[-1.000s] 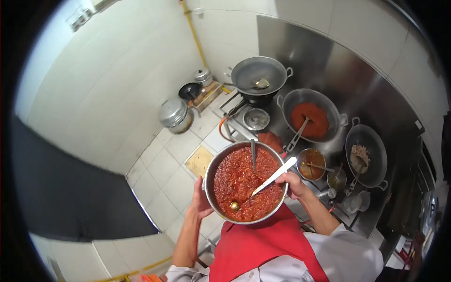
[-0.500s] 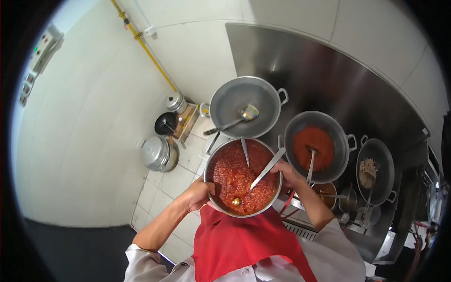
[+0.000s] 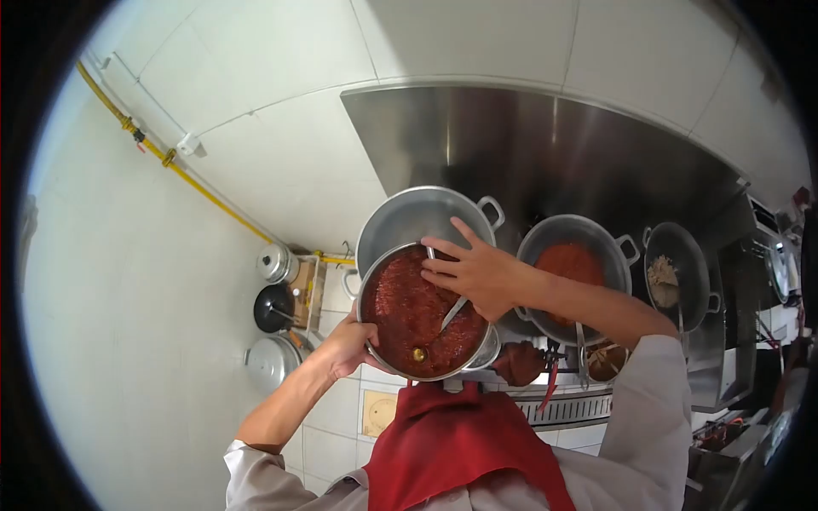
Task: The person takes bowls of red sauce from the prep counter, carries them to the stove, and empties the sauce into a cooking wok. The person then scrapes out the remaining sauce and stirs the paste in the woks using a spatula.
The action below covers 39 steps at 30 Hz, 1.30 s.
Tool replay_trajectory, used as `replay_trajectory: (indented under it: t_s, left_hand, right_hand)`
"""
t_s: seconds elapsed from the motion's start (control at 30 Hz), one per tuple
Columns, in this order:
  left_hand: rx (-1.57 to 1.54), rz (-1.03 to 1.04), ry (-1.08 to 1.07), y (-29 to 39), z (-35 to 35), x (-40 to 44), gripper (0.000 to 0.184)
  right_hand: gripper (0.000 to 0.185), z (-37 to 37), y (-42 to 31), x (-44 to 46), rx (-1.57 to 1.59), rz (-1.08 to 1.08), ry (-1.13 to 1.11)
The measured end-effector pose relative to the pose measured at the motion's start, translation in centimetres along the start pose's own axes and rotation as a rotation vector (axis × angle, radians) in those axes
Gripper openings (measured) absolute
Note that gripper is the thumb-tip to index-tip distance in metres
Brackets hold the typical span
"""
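Note:
A round metal pot [image 3: 360,294] of chunky red sauce [image 3: 399,302] is in front of my red apron, overlapping the big wok behind it. My left hand [image 3: 348,345] is closed on the pot's left rim, thumb inside the edge. Over the pot's upper right side, my right hand [image 3: 469,271] has its fingers spread. They are beside a short metal utensil handle [image 3: 430,252]; whether they touch it is unclear. Another metal handle [image 3: 453,313] slants out of the sauce below my right palm. A small shiny round piece [image 3: 418,354] shows near the pot's front.
Behind the pot stands a large grey wok [image 3: 409,204]. To the right are a wok with red sauce [image 3: 558,226] and a third wok [image 3: 682,243] with pale food. A yellow pipe [image 3: 213,200] runs along the wall; lidded pots [image 3: 271,362] stand at left.
My right hand has let go of the pot's right rim and come over the sauce to the handles. The pot now overlaps the large wok more.

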<state>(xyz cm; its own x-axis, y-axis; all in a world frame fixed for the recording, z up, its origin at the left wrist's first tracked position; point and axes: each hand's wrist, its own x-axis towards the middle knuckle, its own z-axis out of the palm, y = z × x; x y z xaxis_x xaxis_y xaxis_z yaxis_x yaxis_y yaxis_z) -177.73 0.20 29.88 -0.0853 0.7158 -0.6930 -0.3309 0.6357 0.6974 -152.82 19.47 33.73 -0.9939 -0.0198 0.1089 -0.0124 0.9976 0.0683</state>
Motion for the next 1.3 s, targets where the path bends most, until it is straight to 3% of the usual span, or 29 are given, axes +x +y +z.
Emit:
replay_trajectory:
  t_s: [0.07,0.13,0.17,0.23,0.37,0.53,0.87,0.97,1.3]
  left_hand:
    - [0.025,0.037,-0.025,1.4,-1.9,2.3,0.076]
    - [0.003,-0.001,-0.042,3.5,-2.7,3.5,0.073]
    - [0.004,-0.003,-0.053,4.2,-3.2,4.4,0.073]
    - [0.002,-0.009,-0.062,5.7,-4.5,6.4,0.074]
    - [0.091,-0.002,-0.055,8.9,-5.7,10.0,0.076]
    - [0.136,-0.006,-0.078,10.9,-6.8,14.6,0.080]
    - [0.189,-0.053,0.019,12.7,-7.4,19.9,0.085]
    - [0.336,-0.012,0.035,13.3,-7.4,22.4,0.084]
    - [0.921,0.015,0.191,15.5,-4.1,28.3,0.088]
  right_hand:
    - [0.067,0.4,2.0,2.0,-0.106,-0.031,-0.076]
    - [0.041,2.1,3.9,3.2,-0.242,-0.108,-0.025]
    - [0.041,2.7,4.6,3.5,-0.243,-0.101,-0.034]
    - [0.021,3.6,5.5,4.4,-0.204,-0.040,-0.054]
    - [0.017,6.4,7.0,5.6,-0.208,0.084,-0.231]
    - [0.017,10.7,8.4,5.9,0.041,0.255,-0.022]
    - [0.021,19.3,10.1,5.8,0.029,0.368,-0.081]
    - [0.017,19.9,9.3,5.8,0.025,0.380,-0.034]
    - [0.019,20.0,4.9,7.1,0.363,0.713,-0.044]
